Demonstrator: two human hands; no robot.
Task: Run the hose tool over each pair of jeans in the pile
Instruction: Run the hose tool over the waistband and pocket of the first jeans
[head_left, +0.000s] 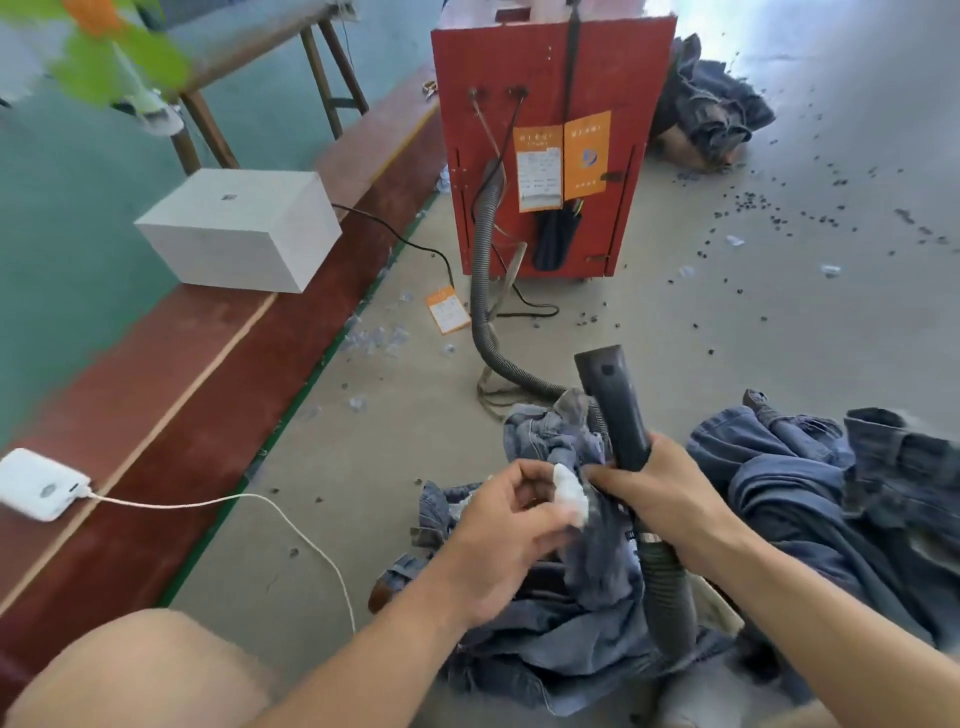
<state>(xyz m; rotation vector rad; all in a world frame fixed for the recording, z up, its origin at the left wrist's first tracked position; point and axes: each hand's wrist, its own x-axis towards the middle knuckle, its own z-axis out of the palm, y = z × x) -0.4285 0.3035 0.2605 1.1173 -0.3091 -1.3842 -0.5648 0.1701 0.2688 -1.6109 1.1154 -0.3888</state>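
Head view: two hands (582, 514), one hose tool (618, 410), three jeans heaps (810, 493).

Green plant (98, 57), upper left: blurred. Jeans pile (857, 499) cut off at right edge. Tag print (540, 169) too small to read.

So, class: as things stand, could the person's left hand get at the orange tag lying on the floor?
Probably not at once. The left hand is pinching white lining on the jeans, and the orange tag lies well beyond it, near the red machine. Bare floor lies between.
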